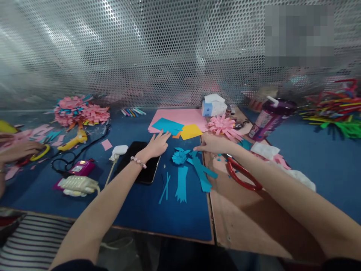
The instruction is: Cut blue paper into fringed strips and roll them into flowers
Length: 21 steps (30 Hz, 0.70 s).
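Note:
My left hand [158,144] reaches over the black tablet [138,162], its spread fingertips at the near edge of the blue paper sheets [168,126]. Those sheets lie on pink paper [180,114] beside a yellow sheet [191,131]. To the right, my right hand [210,143] is low over the table, fingers bent, just above the cut blue strips [202,173]; whether something is between its fingertips is too small to tell. A blue paper flower [179,156] sits between my hands. Nearer me are a fringed blue piece [182,184] and two thin strips [166,188].
Red-handled scissors [244,177] lie under my right forearm. A purple cup [269,118], tissue pack [213,106] and pink paper flower [222,126] stand behind. At left are a glue gun [73,140], cables, a power strip [78,183] and another person's hands [24,150] with yellow-handled scissors.

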{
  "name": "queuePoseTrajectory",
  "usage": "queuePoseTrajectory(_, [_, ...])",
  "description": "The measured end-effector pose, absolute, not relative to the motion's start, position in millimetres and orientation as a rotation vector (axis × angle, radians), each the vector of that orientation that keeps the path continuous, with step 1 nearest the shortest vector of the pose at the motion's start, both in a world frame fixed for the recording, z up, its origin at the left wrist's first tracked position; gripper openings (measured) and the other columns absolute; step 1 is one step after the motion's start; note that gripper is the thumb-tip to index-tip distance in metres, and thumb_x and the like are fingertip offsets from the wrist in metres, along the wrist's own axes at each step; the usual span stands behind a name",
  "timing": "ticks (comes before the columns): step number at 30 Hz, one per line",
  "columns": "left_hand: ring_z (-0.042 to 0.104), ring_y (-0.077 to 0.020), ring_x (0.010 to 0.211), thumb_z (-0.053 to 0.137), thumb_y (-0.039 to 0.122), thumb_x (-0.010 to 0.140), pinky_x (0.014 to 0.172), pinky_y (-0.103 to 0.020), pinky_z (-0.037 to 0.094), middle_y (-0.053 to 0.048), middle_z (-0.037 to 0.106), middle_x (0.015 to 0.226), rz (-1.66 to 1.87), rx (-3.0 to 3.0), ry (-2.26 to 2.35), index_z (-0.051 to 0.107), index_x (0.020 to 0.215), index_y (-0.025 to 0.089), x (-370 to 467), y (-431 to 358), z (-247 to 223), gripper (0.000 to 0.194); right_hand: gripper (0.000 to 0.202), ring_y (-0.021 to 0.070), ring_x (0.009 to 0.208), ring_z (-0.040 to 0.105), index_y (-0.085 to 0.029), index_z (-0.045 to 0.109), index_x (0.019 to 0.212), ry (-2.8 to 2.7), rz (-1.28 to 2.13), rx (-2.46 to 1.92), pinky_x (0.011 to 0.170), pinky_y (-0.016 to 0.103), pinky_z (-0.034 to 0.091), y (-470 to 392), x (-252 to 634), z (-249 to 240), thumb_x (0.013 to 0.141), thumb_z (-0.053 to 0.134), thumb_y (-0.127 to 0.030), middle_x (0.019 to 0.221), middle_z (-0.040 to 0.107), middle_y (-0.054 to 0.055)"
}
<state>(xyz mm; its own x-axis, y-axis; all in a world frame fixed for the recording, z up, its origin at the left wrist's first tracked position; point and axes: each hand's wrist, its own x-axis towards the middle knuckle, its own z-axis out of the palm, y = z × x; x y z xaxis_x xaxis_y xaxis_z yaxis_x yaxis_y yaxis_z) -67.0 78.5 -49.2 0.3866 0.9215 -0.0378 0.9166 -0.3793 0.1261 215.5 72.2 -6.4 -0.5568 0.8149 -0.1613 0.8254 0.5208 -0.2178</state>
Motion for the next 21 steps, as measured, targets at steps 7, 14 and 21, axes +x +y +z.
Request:
queuePoseTrajectory(7, [0.010, -0.0293, 0.145, 0.022, 0.022, 0.089, 0.113, -0.056, 0.017, -0.006, 0.020, 0.157, 0.077, 2.540, 1.719, 0.024, 0.149, 0.015, -61, 69, -47, 0.060, 0.037, 0.0098, 0.040, 0.046, -0.014, 0.057, 0.059, 2.543, -0.995, 1.403, 0.043, 0.023, 0.034, 76, 226, -8, 0.079, 0.060, -0.045, 0.044, 0.050, -0.001])
queuePoseTrajectory(14, [0.014, -0.0292, 0.144, 0.023, 0.022, 0.090, 0.113, -0.054, 0.020, -0.007, 0.022, 0.156, 0.122, 2.560, 1.720, 0.027, 0.148, 0.016, -62, 69, -49, 0.058, 0.025, 0.0067, 0.042, 0.044, -0.014, 0.055, 0.063, 2.455, -1.151, 1.372, 0.041, 0.019, 0.034, 76, 229, -2, 0.078, 0.059, -0.034, 0.051, 0.049, -0.003])
queuePoseTrajectory(21, [0.020, -0.0287, 0.143, 0.028, 0.023, 0.090, 0.113, -0.049, 0.023, -0.008, 0.027, 0.154, 0.175, 2.580, 1.742, 0.032, 0.146, 0.016, -65, 71, -53, 0.056, 0.014, 0.0097, 0.046, 0.052, -0.016, 0.058, 0.076, 2.489, -0.688, 1.642, 0.045, 0.020, 0.037, 75, 270, 46, 0.082, 0.054, -0.027, 0.056, 0.060, 0.001])
